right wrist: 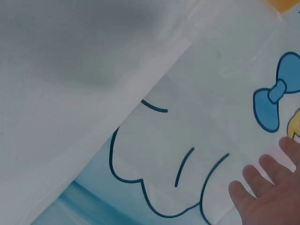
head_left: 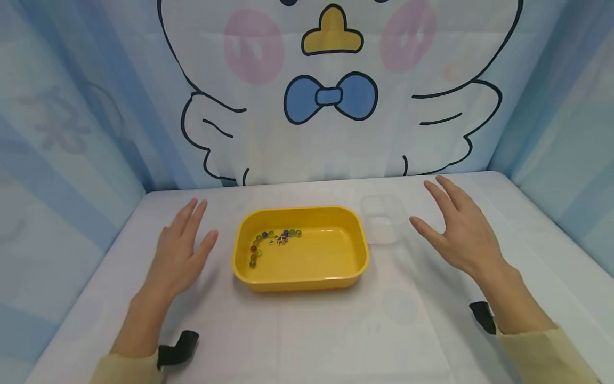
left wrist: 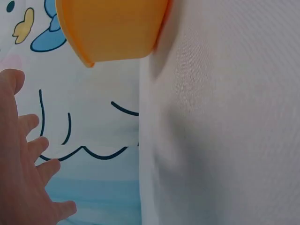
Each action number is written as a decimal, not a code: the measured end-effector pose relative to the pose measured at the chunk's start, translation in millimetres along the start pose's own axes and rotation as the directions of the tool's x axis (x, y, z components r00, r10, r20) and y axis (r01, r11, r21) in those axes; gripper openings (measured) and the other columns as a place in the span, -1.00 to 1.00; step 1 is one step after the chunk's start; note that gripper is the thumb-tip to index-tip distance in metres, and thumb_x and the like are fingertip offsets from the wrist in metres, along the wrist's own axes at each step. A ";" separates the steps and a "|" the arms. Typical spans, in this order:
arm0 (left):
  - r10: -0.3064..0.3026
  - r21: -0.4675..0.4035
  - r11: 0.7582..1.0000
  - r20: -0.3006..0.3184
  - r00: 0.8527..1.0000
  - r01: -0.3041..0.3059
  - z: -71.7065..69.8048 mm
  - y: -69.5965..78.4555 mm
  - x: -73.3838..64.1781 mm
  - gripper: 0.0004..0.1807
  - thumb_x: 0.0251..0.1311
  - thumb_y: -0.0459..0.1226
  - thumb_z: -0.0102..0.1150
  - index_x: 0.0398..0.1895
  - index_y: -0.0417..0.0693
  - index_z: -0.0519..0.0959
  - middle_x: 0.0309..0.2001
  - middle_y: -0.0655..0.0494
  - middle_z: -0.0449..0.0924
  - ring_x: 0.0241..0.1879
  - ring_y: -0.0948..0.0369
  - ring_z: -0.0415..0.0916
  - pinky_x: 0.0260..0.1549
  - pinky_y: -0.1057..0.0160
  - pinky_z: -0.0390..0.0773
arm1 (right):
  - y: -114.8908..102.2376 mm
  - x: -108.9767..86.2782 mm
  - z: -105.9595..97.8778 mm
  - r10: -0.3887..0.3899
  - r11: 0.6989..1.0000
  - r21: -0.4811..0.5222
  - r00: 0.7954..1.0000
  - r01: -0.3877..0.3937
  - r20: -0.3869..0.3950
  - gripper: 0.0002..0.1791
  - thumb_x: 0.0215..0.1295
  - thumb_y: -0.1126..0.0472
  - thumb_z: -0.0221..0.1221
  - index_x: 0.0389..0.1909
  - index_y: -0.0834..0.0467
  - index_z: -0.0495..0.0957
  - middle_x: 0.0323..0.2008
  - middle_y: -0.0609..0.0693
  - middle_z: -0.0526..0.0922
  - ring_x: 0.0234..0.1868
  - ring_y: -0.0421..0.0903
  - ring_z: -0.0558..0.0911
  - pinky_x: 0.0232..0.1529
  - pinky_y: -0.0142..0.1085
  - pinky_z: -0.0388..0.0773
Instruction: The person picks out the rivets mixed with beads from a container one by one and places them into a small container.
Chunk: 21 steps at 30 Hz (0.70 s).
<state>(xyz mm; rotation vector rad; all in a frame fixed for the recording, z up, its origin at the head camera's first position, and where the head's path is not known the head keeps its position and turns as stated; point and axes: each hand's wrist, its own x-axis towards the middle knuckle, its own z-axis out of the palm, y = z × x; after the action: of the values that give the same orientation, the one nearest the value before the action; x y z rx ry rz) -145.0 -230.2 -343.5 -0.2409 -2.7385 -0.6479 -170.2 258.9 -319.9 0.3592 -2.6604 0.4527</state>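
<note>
A yellow rectangular tray point(head_left: 307, 282) lies in the middle of the white table. Along its far left inside are several round glass beads point(head_left: 253, 256) in green, amber and blue, and a small heap of silver metal pieces point(head_left: 282, 239) too small to make out. My left hand point(head_left: 177, 253) hovers left of the tray, fingers extended, holding nothing. Right of the tray, beyond a clear plastic box, my right hand point(head_left: 460, 229) is held with spread fingers, also with nothing in it. Neither hand touches the tray. The left wrist view shows the tray's outer side point(left wrist: 115, 30).
The transparent plastic box point(head_left: 384, 220) stands just right of the tray, hard to see against the white table cloth point(head_left: 326, 336). A printed cloth backdrop point(head_left: 331, 144) rises at the table's far edge, with blue cloth walls point(head_left: 62, 160) on both sides.
</note>
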 end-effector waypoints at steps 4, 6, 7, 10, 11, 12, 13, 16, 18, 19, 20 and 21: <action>-0.009 -0.028 1.000 0.015 1.000 0.009 2.6 3.1 3.1 -0.25 0.51 0.02 -0.14 0.64 -0.03 -0.04 0.60 -0.16 -0.12 0.51 -0.23 -0.09 0.35 -0.44 -0.19 | -5.4 4.0 1.1 0.004 1.000 -0.003 1.000 -0.004 0.004 -0.15 0.34 -0.07 0.23 0.55 0.12 0.15 0.53 0.24 0.10 0.43 0.34 0.19 0.32 0.33 0.18; -0.017 -0.033 0.999 0.023 1.000 0.018 3.5 4.4 3.9 -0.25 0.51 0.02 -0.14 0.64 -0.03 -0.03 0.60 -0.16 -0.12 0.51 -0.24 -0.09 0.35 -0.43 -0.17 | -8.3 6.1 2.5 0.001 1.000 -0.004 1.000 -0.001 0.006 -0.15 0.33 -0.07 0.23 0.55 0.11 0.15 0.52 0.25 0.10 0.43 0.34 0.19 0.32 0.33 0.18; -0.022 -0.038 0.999 0.028 0.999 0.023 3.5 4.8 4.2 -0.25 0.51 0.02 -0.13 0.63 -0.03 -0.03 0.60 -0.16 -0.12 0.51 -0.23 -0.09 0.35 -0.43 -0.16 | -9.7 7.5 3.2 -0.003 1.000 -0.003 1.000 0.003 0.006 -0.15 0.33 -0.07 0.23 0.55 0.11 0.15 0.52 0.25 0.11 0.42 0.34 0.20 0.32 0.33 0.19; -0.042 -0.049 0.998 0.052 0.998 0.045 4.3 6.4 5.9 -0.25 0.52 0.03 -0.15 0.64 -0.02 -0.04 0.60 -0.16 -0.12 0.51 -0.23 -0.09 0.36 -0.40 -0.10 | -13.2 10.4 5.2 -0.019 1.000 0.004 1.000 0.019 0.004 -0.16 0.33 -0.06 0.24 0.55 0.10 0.16 0.51 0.25 0.13 0.42 0.33 0.21 0.33 0.31 0.18; -0.047 -0.058 0.997 0.060 0.997 0.051 4.7 7.1 6.4 -0.25 0.52 0.04 -0.15 0.64 -0.01 -0.04 0.60 -0.15 -0.12 0.51 -0.22 -0.10 0.36 -0.39 -0.08 | -14.1 11.0 5.7 -0.026 1.000 0.007 1.000 0.026 0.002 -0.16 0.33 -0.05 0.24 0.55 0.10 0.17 0.51 0.24 0.13 0.41 0.33 0.21 0.34 0.30 0.18; -0.052 -0.069 0.996 0.069 0.996 0.057 5.5 7.6 7.5 -0.25 0.52 0.04 -0.16 0.64 0.00 -0.05 0.60 -0.15 -0.12 0.52 -0.22 -0.10 0.37 -0.38 -0.06 | -14.6 11.5 6.3 -0.032 0.999 0.010 0.999 0.032 0.001 -0.17 0.33 -0.05 0.24 0.54 0.11 0.17 0.51 0.24 0.14 0.41 0.33 0.22 0.34 0.29 0.18; -0.057 -0.079 0.995 0.079 0.995 0.064 6.3 8.4 8.3 -0.25 0.52 0.05 -0.16 0.64 0.01 -0.05 0.60 -0.14 -0.13 0.52 -0.20 -0.10 0.37 -0.37 -0.04 | -15.2 11.9 6.7 -0.038 0.999 0.013 0.999 0.038 -0.002 -0.17 0.33 -0.04 0.24 0.54 0.11 0.18 0.51 0.24 0.14 0.41 0.32 0.22 0.35 0.28 0.18; -0.070 -0.102 0.992 0.102 0.992 0.080 8.7 10.9 11.1 -0.25 0.52 0.06 -0.17 0.65 0.03 -0.06 0.61 -0.11 -0.14 0.53 -0.17 -0.13 0.38 -0.34 -0.03 | -17.9 13.8 8.1 -0.060 0.998 0.010 0.998 0.060 -0.018 -0.18 0.31 -0.04 0.26 0.52 0.12 0.21 0.50 0.24 0.17 0.40 0.32 0.24 0.35 0.27 0.19; -0.077 -0.117 0.989 0.116 0.990 0.091 10.1 12.4 12.2 -0.25 0.53 0.05 -0.18 0.65 0.04 -0.07 0.61 -0.11 -0.15 0.54 -0.15 -0.14 0.39 -0.33 -0.04 | -20.4 15.4 8.7 -0.070 0.998 0.003 0.997 0.070 -0.025 -0.19 0.31 -0.04 0.26 0.51 0.13 0.23 0.49 0.23 0.18 0.40 0.31 0.24 0.35 0.27 0.19; -0.080 -0.122 0.988 0.121 0.989 0.095 10.6 13.1 12.3 -0.26 0.53 0.05 -0.18 0.65 0.03 -0.07 0.61 -0.11 -0.15 0.55 -0.14 -0.15 0.40 -0.32 -0.04 | -22.0 16.1 9.0 -0.073 0.997 0.001 0.997 0.073 -0.027 -0.19 0.30 -0.04 0.27 0.50 0.13 0.24 0.49 0.23 0.19 0.40 0.31 0.25 0.35 0.27 0.20; -0.082 -0.129 0.987 0.124 0.989 0.098 11.2 13.7 12.7 -0.26 0.53 0.04 -0.19 0.65 0.03 -0.07 0.61 -0.10 -0.15 0.55 -0.13 -0.15 0.40 -0.31 -0.05 | -23.6 16.9 9.3 -0.075 0.997 -0.002 0.997 0.075 -0.028 -0.19 0.30 -0.04 0.27 0.50 0.14 0.24 0.49 0.23 0.19 0.40 0.31 0.25 0.35 0.27 0.20; -0.083 -0.139 0.985 0.126 0.988 0.101 12.0 14.2 13.0 -0.26 0.53 0.04 -0.19 0.65 0.03 -0.07 0.61 -0.10 -0.15 0.55 -0.13 -0.16 0.41 -0.30 -0.05 | -24.9 17.6 9.5 -0.074 0.997 -0.002 0.997 0.074 -0.026 -0.19 0.31 -0.04 0.27 0.50 0.14 0.24 0.49 0.23 0.19 0.40 0.31 0.24 0.35 0.27 0.20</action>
<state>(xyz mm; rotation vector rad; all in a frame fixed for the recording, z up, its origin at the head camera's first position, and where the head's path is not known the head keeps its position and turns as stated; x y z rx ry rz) -157.1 -211.1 -343.5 -0.1925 -2.8340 -0.8871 -181.3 229.5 -314.0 0.4466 -2.6123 0.4295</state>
